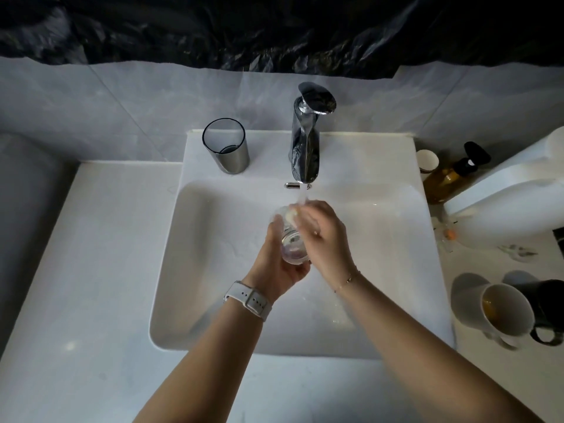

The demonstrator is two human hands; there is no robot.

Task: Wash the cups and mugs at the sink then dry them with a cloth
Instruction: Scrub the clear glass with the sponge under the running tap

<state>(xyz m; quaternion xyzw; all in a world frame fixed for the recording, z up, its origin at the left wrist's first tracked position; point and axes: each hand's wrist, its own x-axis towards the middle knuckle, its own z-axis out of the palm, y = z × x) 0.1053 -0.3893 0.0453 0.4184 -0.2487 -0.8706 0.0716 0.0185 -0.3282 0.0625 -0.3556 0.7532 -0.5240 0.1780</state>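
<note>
two glasses (226,145) (291,239), two mugs (505,312) (549,306), one paper cup (427,160), one pump bottle (451,175), one faucet (306,141)

White sink (213,300) — chrome tap (305,154), grey tumbler (232,157), amber bottle (442,181).

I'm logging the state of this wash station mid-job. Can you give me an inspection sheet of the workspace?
Surface: white sink set in a pale counter; tap running.
Job's things: clear glass under the stream; grey tumbler on the sink ledge; white mug with brown residue, dark mug and small white cup on the right.
Clutter: amber pump bottle.
Hands: left hand grips the glass; right hand rubs its rim.
Cables: nothing seen.
Surroundings: black plastic sheet above grey tiles.
</note>
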